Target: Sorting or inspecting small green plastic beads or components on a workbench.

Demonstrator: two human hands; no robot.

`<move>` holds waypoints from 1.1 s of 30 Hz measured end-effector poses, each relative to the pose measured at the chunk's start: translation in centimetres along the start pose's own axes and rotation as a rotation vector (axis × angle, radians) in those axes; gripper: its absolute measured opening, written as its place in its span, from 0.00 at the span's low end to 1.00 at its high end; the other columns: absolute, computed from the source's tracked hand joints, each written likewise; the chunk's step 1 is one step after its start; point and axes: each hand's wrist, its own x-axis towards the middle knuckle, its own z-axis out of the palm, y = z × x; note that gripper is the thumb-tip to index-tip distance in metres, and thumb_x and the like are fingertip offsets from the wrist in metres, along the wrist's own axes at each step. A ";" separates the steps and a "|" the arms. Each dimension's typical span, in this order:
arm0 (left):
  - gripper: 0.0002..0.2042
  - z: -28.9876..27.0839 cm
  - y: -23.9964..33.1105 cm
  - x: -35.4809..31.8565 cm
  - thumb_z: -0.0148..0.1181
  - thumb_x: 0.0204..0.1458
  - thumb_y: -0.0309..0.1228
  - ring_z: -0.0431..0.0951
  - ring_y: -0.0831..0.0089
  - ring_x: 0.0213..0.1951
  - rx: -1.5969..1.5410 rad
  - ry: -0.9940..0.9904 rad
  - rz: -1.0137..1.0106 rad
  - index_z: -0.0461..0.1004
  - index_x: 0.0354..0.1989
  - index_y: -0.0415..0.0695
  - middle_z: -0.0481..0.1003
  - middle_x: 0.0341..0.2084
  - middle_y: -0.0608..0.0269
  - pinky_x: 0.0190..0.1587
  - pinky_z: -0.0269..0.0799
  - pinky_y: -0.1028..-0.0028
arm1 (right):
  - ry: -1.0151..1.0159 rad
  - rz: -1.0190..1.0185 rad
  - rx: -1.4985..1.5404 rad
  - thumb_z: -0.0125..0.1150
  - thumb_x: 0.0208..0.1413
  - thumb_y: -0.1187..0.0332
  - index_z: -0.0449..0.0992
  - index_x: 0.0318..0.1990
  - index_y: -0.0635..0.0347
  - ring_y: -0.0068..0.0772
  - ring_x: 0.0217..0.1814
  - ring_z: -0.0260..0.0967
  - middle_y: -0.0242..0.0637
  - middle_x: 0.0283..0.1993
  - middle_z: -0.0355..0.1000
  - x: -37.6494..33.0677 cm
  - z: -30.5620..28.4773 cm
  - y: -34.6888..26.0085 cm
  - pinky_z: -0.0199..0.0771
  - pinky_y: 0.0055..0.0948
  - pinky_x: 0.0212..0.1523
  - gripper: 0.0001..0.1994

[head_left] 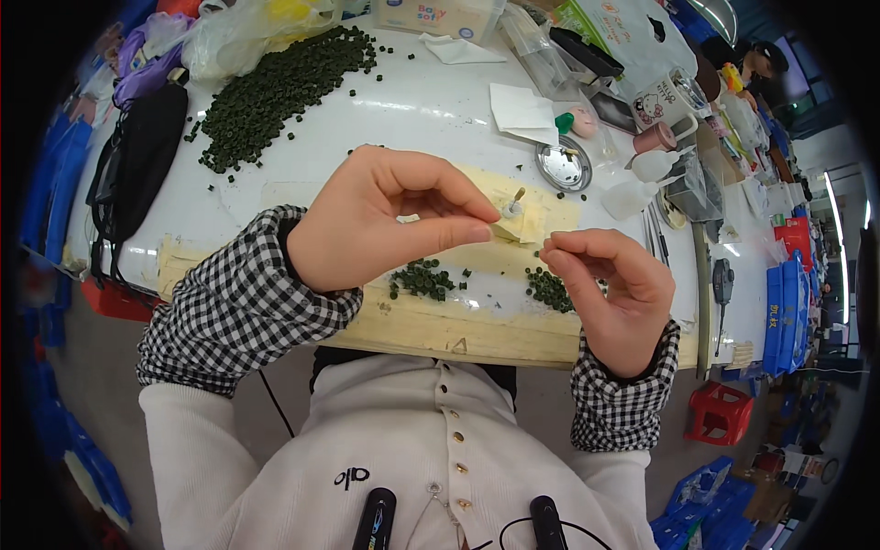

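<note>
Left hand (385, 225) pinches small white cylindrical part (511, 209) (thumb and forefinger); right hand (610, 289) just beside, fingertips pinched, contents not discernible; green pellets (422, 278) beneath both

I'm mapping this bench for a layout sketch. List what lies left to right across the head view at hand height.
Black bag → left hand pinching a small white part → small pile of dark green pellets → right hand → black-handled tool → blue crates.
</note>
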 end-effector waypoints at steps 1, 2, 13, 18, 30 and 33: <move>0.07 0.2 0.1 0.6 0.63 0.51 0.19 0.77 0.78 0.35 -0.079 -0.007 -0.031 0.78 0.38 0.35 0.78 0.33 0.60 0.38 0.73 0.81 | -0.015 0.005 0.031 0.63 0.51 0.81 0.78 0.38 0.69 0.24 0.37 0.77 0.39 0.34 0.77 0.4 0.3 -0.1 0.78 0.21 0.39 0.07; 0.07 0.3 -0.1 1.2 0.63 0.51 0.19 0.77 0.79 0.35 -0.160 -0.012 -0.063 0.78 0.39 0.35 0.78 0.33 0.60 0.38 0.73 0.81 | -0.032 0.011 0.062 0.63 0.51 0.81 0.78 0.39 0.69 0.24 0.37 0.77 0.39 0.35 0.77 0.8 0.7 0.1 0.78 0.21 0.39 0.07; 0.07 0.1 -3.1 1.2 0.61 0.52 0.19 0.80 0.75 0.35 -0.468 0.008 -0.272 0.75 0.39 0.36 0.79 0.34 0.55 0.39 0.78 0.77 | -0.107 -0.077 0.085 0.61 0.52 0.82 0.76 0.44 0.68 0.23 0.38 0.74 0.39 0.37 0.76 2.1 1.7 2.5 0.75 0.22 0.40 0.11; 0.08 0.0 -3.2 1.1 0.60 0.54 0.19 0.80 0.74 0.36 -0.528 0.043 -0.349 0.75 0.42 0.36 0.79 0.34 0.54 0.41 0.78 0.76 | -0.115 0.099 0.307 0.58 0.54 0.82 0.75 0.49 0.69 0.27 0.42 0.76 0.42 0.40 0.76 1.7 2.0 2.8 0.76 0.23 0.44 0.14; 0.07 0.1 -3.4 1.1 0.58 0.55 0.19 0.80 0.74 0.36 -0.496 0.028 -0.300 0.74 0.41 0.36 0.79 0.35 0.54 0.41 0.78 0.77 | -0.168 0.186 0.426 0.57 0.57 0.82 0.75 0.48 0.72 0.30 0.46 0.76 0.44 0.41 0.76 1.7 2.0 2.4 0.76 0.24 0.48 0.12; 0.07 0.3 -3.4 1.0 0.58 0.55 0.18 0.80 0.73 0.36 -0.451 0.035 -0.257 0.74 0.41 0.36 0.79 0.35 0.53 0.41 0.78 0.76 | -0.160 0.178 0.448 0.57 0.56 0.82 0.74 0.49 0.72 0.30 0.47 0.76 0.44 0.42 0.76 1.6 2.1 2.6 0.76 0.25 0.49 0.12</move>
